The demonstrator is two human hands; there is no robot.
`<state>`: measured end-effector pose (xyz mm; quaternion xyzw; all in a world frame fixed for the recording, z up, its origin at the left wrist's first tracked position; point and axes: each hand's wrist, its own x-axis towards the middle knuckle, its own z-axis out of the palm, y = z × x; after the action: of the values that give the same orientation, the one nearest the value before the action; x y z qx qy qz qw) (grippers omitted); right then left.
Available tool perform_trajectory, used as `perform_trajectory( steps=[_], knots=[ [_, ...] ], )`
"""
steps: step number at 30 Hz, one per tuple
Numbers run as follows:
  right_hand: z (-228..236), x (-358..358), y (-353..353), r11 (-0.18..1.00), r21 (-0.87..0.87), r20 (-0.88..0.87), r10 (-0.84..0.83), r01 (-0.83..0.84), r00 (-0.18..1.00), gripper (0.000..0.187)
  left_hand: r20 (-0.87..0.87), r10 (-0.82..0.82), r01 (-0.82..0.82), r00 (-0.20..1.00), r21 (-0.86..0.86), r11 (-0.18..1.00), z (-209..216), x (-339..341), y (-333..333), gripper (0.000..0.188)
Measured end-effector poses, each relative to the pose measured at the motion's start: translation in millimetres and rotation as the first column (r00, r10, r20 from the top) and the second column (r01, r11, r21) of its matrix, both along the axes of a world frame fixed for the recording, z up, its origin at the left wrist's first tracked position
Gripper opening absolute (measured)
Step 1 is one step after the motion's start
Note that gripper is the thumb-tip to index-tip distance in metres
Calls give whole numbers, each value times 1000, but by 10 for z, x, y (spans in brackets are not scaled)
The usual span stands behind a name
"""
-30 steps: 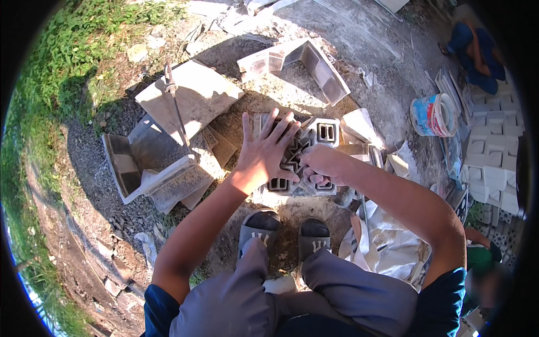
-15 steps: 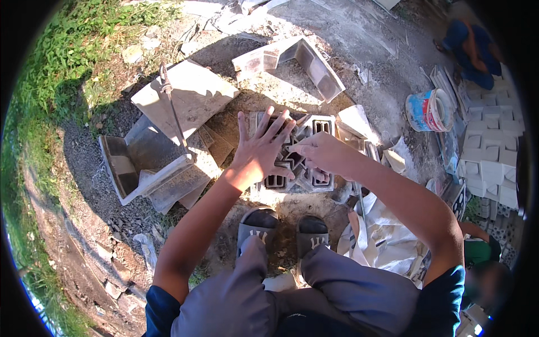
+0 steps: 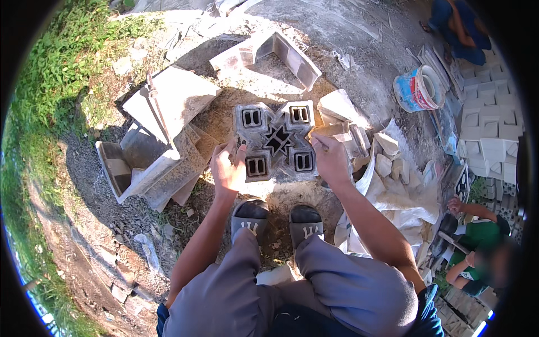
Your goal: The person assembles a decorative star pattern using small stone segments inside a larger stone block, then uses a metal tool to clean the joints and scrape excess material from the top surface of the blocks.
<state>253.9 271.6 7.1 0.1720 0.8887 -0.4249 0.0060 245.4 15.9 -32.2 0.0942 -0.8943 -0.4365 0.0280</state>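
Concrete ventilation block (image 3: 276,141), star-shaped cutout at its centre and four slotted corners, lies on the ground just ahead of the person's sandals (image 3: 278,216). Left hand (image 3: 227,168) grips the block's left edge, fingers curled; right hand (image 3: 330,157) clasps its right edge. An open metal mould (image 3: 140,163) sits left of the block, a paint bucket (image 3: 418,89) well off to its right.

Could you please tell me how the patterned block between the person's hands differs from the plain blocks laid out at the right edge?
The patterned block is dark grey, pierced by a star-shaped middle hole and four rectangular slots; the plain blocks are pale and show no openings. The patterned block sits alone on the dirt, gripped at its sides by the left hand and right hand; the plain blocks lie untouched in close rows. Both look like cast concrete.
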Motion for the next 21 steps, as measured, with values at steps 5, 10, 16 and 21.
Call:
perform_trajectory(
  steps=[5, 10, 16, 21],
  knots=[
    [-216, 36, -36, 1000, 16, 15, 18, -19, 1000, 28, 3, 3, -3, 1000, 11, 1000, -25, 71, 89, 37],
    [-211, 57, 1, 998, 43, 11, 44, -44, 999, 25, 5, -18, 18, 1000, -29, 999, 46, 77, 161, 35],
    [-255, 55, 34, 989, 111, -25, 102, -98, 994, 27, 48, -17, 17, 999, -9, 1000, 112, 39, 195, 37],
    [-260, 43, 11, 986, 140, -53, 99, -91, 994, 25, 84, -6, 6, 996, 9, 1000, 93, 18, 159, 36]
  ],
)
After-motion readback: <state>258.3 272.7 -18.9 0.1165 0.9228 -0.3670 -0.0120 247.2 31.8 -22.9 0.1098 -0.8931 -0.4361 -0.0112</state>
